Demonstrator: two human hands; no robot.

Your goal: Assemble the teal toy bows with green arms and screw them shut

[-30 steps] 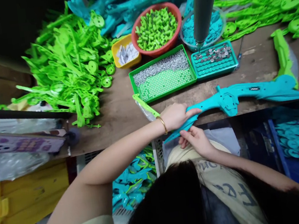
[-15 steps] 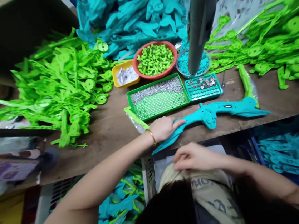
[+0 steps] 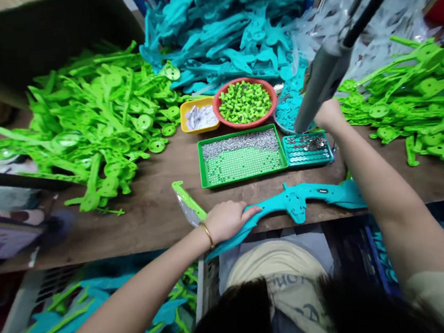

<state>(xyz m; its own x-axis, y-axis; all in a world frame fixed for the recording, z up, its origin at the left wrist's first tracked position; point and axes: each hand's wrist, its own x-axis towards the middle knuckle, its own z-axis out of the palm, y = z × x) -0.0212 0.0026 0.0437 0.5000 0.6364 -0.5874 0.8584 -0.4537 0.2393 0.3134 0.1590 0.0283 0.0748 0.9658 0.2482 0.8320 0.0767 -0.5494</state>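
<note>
My left hand is closed around the left end of a long blue plastic part shaped like a toy bow, lying along the table's front edge. A green arm in clear plastic sticks out beside that hand. My right hand is at the bowl of small blue pieces, right behind a grey hanging electric screwdriver. Its fingers are hidden by the tool, so I cannot tell what they touch. Close below sits a teal tray of round metal pieces.
A green tray of screws, a red bowl of green pegs and a yellow tray of pale strips stand mid-table. Green parts are heaped left and right, blue parts behind. Below, a crate holds finished-looking pieces.
My right hand has gone from my lap forward and right to the bowl behind the screwdriver. My left hand keeps its grip on the blue part. The view has shifted.
</note>
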